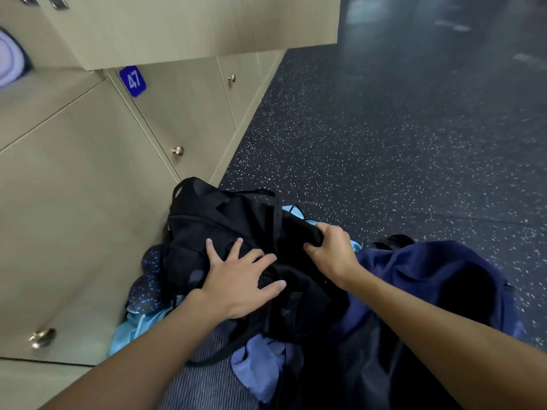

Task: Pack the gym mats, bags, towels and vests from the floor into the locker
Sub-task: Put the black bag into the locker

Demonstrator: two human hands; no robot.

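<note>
One floor (399, 128): dark speckled rubber. The whole heap to be packed lies on it, hard against the foot of the lockers (88, 187), so nothing has far to travel.
Lockers: beige doors with round knobs, closed at this level. Overhead one door (192, 25) juts out open, and a pale lilac roll (7, 54) shows at the picture's edge beside it, stowed already by my guess.
Navy bag (429, 285): slumped on the floor to the right of the black bag (225, 220) and touching it. Neither hand is on it; waiting its turn, I'd say.
Black bag: on top of the heap, leaning toward the locker doors. This looks like the item being dealt with.
Striped grey cloth (207, 380): under the bags, nearest the person. Mat or towel, I cannot tell.
Light blue cloth (130, 329): crumpled beneath the black bag, against the lockers.
Left hand (236, 279): fingers released and spread flat on the black bag's front, probably steadying it so it doesn't flop.
Right hand (331, 250): fingers clenched, grasping a black strap (310, 235) at the bag's side, the likely lifting point.
Plate 47 (132, 81): a blue number tag on a closed door.
</note>
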